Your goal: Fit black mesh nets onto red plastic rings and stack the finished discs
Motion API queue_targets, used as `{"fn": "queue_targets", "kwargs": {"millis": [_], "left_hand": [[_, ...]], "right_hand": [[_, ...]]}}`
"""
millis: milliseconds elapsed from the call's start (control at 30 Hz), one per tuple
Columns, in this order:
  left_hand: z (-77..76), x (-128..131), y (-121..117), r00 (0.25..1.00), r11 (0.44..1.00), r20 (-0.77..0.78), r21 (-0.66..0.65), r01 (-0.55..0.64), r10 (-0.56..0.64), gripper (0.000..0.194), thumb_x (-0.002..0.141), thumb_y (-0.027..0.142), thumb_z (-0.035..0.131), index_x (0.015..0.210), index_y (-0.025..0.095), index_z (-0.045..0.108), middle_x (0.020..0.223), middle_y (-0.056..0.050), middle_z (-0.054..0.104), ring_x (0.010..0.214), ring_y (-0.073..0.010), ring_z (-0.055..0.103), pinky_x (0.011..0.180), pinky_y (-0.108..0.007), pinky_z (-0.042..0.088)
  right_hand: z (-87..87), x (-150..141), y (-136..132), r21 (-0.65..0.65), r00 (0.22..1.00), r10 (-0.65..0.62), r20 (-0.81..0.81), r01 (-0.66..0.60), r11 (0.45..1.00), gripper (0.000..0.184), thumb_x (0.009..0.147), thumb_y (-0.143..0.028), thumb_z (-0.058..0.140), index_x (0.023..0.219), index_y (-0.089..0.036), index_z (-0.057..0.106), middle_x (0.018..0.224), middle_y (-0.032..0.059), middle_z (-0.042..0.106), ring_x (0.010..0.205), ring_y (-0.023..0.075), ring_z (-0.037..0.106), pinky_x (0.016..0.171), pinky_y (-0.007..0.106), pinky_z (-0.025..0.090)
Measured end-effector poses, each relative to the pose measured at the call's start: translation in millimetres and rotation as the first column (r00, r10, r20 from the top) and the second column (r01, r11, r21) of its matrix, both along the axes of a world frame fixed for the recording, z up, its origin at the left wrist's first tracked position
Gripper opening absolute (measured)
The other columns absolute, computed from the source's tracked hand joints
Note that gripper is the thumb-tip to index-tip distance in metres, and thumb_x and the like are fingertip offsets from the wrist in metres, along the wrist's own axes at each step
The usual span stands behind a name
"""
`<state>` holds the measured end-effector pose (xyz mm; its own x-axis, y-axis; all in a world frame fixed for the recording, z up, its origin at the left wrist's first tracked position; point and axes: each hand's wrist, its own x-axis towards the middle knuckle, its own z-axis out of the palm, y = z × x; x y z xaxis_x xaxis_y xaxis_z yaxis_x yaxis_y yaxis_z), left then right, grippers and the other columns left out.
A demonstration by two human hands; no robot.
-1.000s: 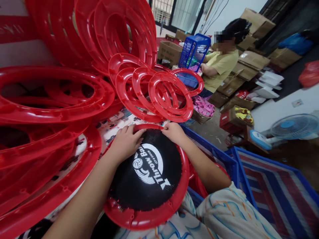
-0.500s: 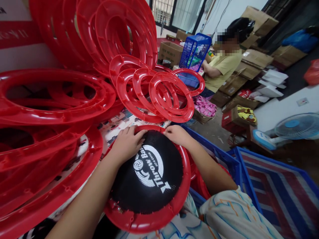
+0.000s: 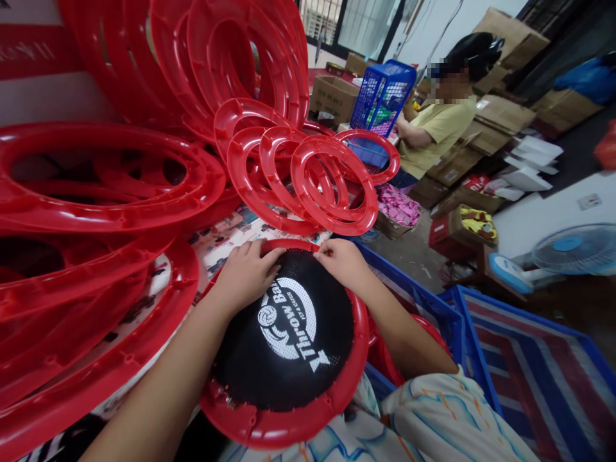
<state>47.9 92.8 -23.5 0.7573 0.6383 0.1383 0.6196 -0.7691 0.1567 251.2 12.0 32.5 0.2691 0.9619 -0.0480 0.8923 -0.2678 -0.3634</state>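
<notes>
Head view: a red plastic ring fitted with a black mesh disc lay tilted in front of the person's torso, its near edge over the lap. White print on the mesh read "Throw Ball". The left hand rested flat on the mesh at the far rim, fingers close together and curled, tips pressing the mesh edge against the ring. The right hand sat just beside it on the same far rim, fingers bent and narrow, pinching the mesh edge. Neither hand enclosed an object.

Bare red rings were stacked to the left and behind. A blue crate stood to the right. A co-worker in a yellow shirt sat well apart, near a blue basket.
</notes>
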Motion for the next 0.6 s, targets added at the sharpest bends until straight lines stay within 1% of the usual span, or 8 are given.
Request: {"fn": "queue_targets", "kwargs": {"millis": [100,233,433,600], "left_hand": [[-0.3,0,1,1.0,1.0,-0.001,-0.006,0.004,-0.004,0.044,0.093,0.038,0.04,0.133,0.029,0.053,0.123,-0.016,0.055,0.111,-0.0329,0.052,0.091,-0.046,0.042],[-0.5,0,1,1.0,1.0,0.005,-0.013,0.003,-0.003,0.043,0.092,0.038,0.041,0.132,0.028,0.054,0.122,-0.017,0.056,0.11,-0.0332,0.052,0.09,-0.046,0.042],[-0.1,1,1,1.0,1.0,0.012,-0.021,0.003,-0.002,0.043,0.092,0.038,0.041,0.132,0.028,0.054,0.122,-0.017,0.056,0.11,-0.0335,0.052,0.091,-0.047,0.041],[0.1,1,1,1.0,1.0,0.01,-0.02,0.003,-0.003,0.044,0.093,0.038,0.038,0.132,0.026,0.054,0.122,-0.018,0.055,0.111,-0.0351,0.052,0.09,-0.047,0.041]], "right_hand": [[-2.1,5,7,0.009,0.999,-0.039,-0.002,0.039,0.999,0.015,0.085,-0.022,0.061,0.075,-0.016,0.068,0.071,0.002,0.067,0.065,0.0124,0.057,0.062,0.023,0.035],[-4.2,9,12,-0.022,1.0,-0.023,0.017,0.023,0.999,0.015,0.084,-0.021,0.062,0.07,-0.016,0.067,0.069,0.0017,0.066,0.063,0.0126,0.056,0.06,0.023,0.034],[-9.0,10,15,-0.04,0.999,-0.015,0.033,0.016,0.999,0.013,0.084,-0.021,0.063,0.073,-0.016,0.067,0.07,0.002,0.066,0.064,0.0129,0.055,0.061,0.023,0.034],[-12.0,10,18,-0.061,1.0,0.0,0.026,0.001,0.998,0.014,0.083,-0.02,0.064,0.069,-0.016,0.067,0.07,0.0021,0.066,0.063,0.0123,0.054,0.06,0.023,0.033]]}}
